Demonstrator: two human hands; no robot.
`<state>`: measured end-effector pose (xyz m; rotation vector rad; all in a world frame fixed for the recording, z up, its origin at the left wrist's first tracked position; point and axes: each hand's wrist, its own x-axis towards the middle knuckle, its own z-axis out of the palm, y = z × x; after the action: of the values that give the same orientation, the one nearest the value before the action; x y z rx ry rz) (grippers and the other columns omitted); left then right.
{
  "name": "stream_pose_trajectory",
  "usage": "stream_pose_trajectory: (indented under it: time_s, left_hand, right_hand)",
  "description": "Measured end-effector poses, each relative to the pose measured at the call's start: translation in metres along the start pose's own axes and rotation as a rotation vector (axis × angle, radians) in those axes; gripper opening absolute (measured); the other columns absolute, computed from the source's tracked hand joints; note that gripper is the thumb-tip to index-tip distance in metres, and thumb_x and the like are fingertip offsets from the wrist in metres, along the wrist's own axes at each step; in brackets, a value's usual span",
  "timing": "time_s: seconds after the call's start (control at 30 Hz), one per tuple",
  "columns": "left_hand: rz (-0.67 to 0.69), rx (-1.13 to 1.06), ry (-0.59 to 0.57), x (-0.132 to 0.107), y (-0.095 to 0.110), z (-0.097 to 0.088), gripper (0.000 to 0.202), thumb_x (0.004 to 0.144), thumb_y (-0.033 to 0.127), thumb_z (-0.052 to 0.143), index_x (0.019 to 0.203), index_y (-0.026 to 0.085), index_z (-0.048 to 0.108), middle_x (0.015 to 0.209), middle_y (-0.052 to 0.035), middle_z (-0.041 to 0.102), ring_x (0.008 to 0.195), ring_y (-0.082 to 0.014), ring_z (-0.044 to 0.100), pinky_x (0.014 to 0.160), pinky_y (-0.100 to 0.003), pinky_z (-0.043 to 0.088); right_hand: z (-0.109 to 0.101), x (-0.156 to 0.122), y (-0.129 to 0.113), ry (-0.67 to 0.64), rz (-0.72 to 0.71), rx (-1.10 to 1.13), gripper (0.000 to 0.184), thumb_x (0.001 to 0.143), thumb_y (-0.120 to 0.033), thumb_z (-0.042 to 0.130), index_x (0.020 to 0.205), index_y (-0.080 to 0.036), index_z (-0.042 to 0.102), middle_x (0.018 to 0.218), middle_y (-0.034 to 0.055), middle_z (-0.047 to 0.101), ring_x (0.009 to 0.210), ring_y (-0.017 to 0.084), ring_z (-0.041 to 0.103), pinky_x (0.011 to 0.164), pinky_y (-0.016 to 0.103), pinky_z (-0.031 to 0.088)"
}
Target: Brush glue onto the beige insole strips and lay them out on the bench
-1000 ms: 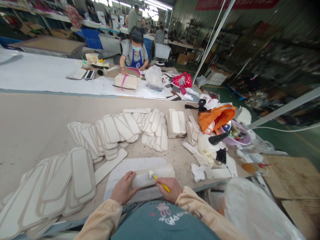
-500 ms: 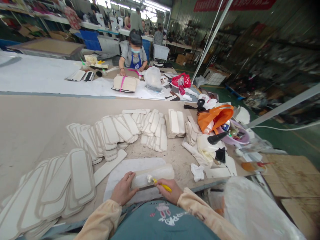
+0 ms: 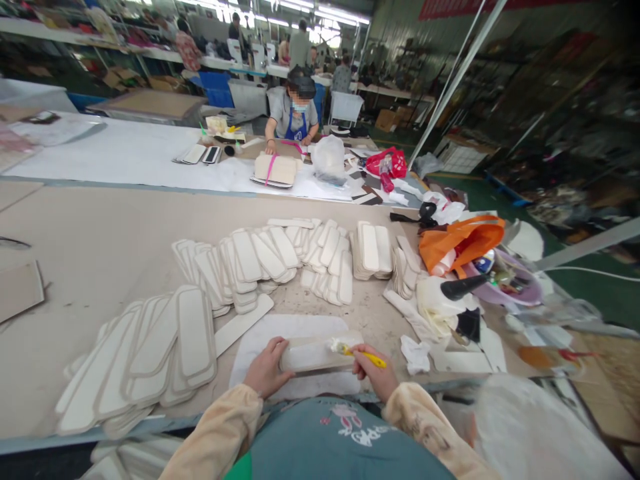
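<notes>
Fingers of my right hand (image 3: 376, 375) pinch the yellow brush (image 3: 370, 359), now farther right along the panel (image 3: 306, 358); my left hand (image 3: 267, 371) grips its left end. Bare tabletop (image 3: 110, 247) spreads left of the stacked pieces (image 3: 195, 327).

Panel (image 3: 311, 357): pale, oblong, long side left-right, lying over white sheet (image 3: 254, 339) | Brush (image 3: 369, 358): yellow handle slanting down rightward, whitish head at panel's right half
</notes>
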<state>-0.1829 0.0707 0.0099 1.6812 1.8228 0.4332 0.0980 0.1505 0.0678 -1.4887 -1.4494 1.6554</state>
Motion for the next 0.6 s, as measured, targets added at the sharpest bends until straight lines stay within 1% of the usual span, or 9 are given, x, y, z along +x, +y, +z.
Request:
stream_pose_trajectory:
  time_s: [0.1,0.17,0.27,0.33,0.4,0.47,0.6]
  left_hand:
    - [0.009,-0.034,0.002,0.001,-0.001,0.0,0.069,0.063,0.033,0.07,0.125,0.019,0.043,0.132,-0.0113,0.041,0.115,-0.0259,0.05,0.099,-0.038,0.041]
    - [0.014,-0.065,0.005,0.001,-0.003,0.0,0.07,0.062,0.031,0.071,0.125,0.019,0.043,0.131,-0.0109,0.041,0.118,-0.0258,0.047,0.101,-0.038,0.04]
    - [0.022,-0.103,0.016,0.002,-0.005,0.001,0.07,0.06,0.028,0.071,0.124,0.021,0.043,0.131,-0.0101,0.041,0.118,-0.0259,0.047,0.101,-0.04,0.04]
    - [0.032,-0.111,0.025,0.001,-0.006,0.002,0.071,0.06,0.028,0.072,0.124,0.022,0.043,0.13,-0.0103,0.042,0.117,-0.0261,0.047,0.101,-0.041,0.04]
    - [0.034,-0.108,0.03,0.001,-0.007,0.003,0.071,0.059,0.028,0.072,0.124,0.022,0.043,0.13,-0.0102,0.042,0.117,-0.0262,0.048,0.099,-0.041,0.042]
    - [0.025,-0.098,0.034,0.001,-0.008,0.004,0.072,0.059,0.028,0.072,0.125,0.022,0.043,0.131,-0.0101,0.042,0.117,-0.0264,0.048,0.099,-0.041,0.042]
    - [0.018,-0.086,0.035,0.001,-0.008,0.005,0.072,0.06,0.031,0.073,0.125,0.02,0.043,0.131,-0.0108,0.042,0.119,-0.0266,0.047,0.102,-0.041,0.04]
  right_hand:
    - [0.031,0.008,-0.008,-0.175,0.01,0.1,0.029,0.079,-0.044,0.055,0.087,-0.016,0.06,0.057,-0.0017,0.061,0.045,0.009,0.051,0.047,0.021,0.042]
    - [0.051,0.015,-0.011,-0.267,0.034,0.144,0.031,0.078,-0.044,0.056,0.089,-0.015,0.06,0.057,-0.0014,0.062,0.045,0.009,0.052,0.048,0.021,0.043]
    - [0.074,0.022,-0.014,-0.331,0.06,0.162,0.031,0.077,-0.045,0.056,0.089,-0.016,0.06,0.056,-0.0026,0.062,0.044,0.008,0.052,0.048,0.02,0.044]
    - [0.084,0.025,-0.016,-0.355,0.078,0.153,0.03,0.076,-0.044,0.056,0.088,-0.017,0.06,0.055,-0.0033,0.062,0.044,0.008,0.052,0.048,0.02,0.043]
    - [0.088,0.026,-0.016,-0.355,0.101,0.133,0.029,0.075,-0.044,0.056,0.087,-0.017,0.06,0.055,-0.0037,0.061,0.044,0.008,0.052,0.047,0.019,0.043]
    - [0.085,0.027,-0.015,-0.314,0.129,0.109,0.028,0.074,-0.043,0.056,0.086,-0.018,0.059,0.054,-0.0043,0.061,0.043,0.008,0.052,0.045,0.019,0.042]
    - [0.062,0.026,-0.011,-0.156,0.151,0.071,0.027,0.074,-0.042,0.055,0.084,-0.017,0.059,0.051,-0.0043,0.06,0.041,0.008,0.05,0.043,0.018,0.041]
